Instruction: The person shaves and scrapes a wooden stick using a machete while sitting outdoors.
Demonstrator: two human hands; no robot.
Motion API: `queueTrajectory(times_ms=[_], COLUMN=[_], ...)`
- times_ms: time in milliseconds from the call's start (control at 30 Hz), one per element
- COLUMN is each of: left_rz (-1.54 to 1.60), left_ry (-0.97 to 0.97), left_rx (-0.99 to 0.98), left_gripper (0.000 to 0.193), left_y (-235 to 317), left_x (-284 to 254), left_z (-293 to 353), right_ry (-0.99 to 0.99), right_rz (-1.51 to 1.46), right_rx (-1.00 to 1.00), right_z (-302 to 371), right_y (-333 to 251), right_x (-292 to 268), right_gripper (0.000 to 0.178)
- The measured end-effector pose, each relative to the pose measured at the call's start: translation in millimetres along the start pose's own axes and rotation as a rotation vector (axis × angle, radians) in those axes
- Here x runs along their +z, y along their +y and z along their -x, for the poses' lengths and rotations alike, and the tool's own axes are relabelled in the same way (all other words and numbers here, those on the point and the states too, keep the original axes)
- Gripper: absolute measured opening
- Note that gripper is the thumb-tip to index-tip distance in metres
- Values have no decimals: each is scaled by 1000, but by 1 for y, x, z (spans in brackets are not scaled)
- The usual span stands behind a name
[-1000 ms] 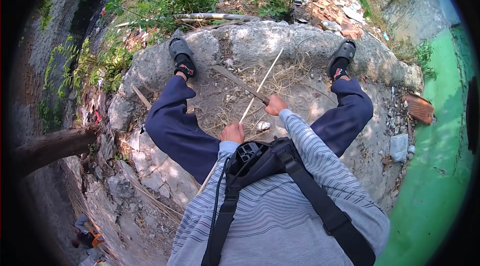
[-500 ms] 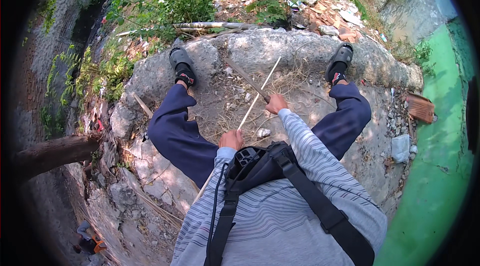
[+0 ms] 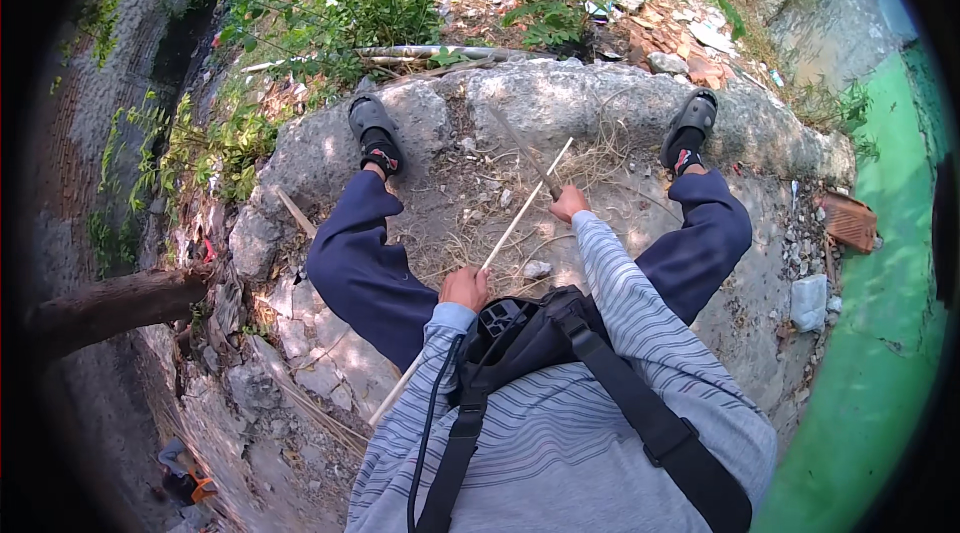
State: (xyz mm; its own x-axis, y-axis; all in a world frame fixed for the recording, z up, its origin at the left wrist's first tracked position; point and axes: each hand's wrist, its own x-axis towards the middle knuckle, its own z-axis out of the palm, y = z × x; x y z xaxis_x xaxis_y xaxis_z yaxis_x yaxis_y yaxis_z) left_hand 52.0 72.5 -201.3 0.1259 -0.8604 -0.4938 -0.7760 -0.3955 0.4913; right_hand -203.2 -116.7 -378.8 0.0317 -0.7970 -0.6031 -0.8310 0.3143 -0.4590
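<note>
My left hand (image 3: 464, 287) is closed around a long, thin, pale stick (image 3: 516, 221), which slants away from me to the right. Its rear end runs back past my left forearm. In my right hand (image 3: 570, 203) is the handle of a long knife (image 3: 526, 149), with the blade pointing forward and left. Near the handle the blade lies against or across the stick; whether it bites in, I cannot tell. Thin, dry shavings (image 3: 592, 165) are strewn on the ground beneath, between my feet.
A rough stone kerb (image 3: 545, 98) runs under my spread feet, with leafy plants (image 3: 375, 3) and litter beyond. A green wall (image 3: 875, 303) stands at the right, near a broken brick (image 3: 848, 221). To the left is a log (image 3: 120, 308). Another person (image 3: 180, 483) is far at lower left.
The stick has slid a little back toward me. My right hand and the knife have shifted slightly forward and right, and the blade points more forward. The whole view has moved slightly.
</note>
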Motion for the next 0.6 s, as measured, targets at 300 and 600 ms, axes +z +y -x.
queueTrajectory(times_ms=[300, 600], left_rz=[-114, -298], left_ry=[18, 65], left_rx=[-115, -209], left_gripper=[36, 38], left_y=[0, 40], left_x=[-25, -90], left_z=[15, 33], right_ry=[-82, -205], right_rz=[-28, -222], right_rx=[-496, -468], right_z=[67, 111], right_y=[-26, -65], right_x=[20, 27], right_gripper=[27, 31])
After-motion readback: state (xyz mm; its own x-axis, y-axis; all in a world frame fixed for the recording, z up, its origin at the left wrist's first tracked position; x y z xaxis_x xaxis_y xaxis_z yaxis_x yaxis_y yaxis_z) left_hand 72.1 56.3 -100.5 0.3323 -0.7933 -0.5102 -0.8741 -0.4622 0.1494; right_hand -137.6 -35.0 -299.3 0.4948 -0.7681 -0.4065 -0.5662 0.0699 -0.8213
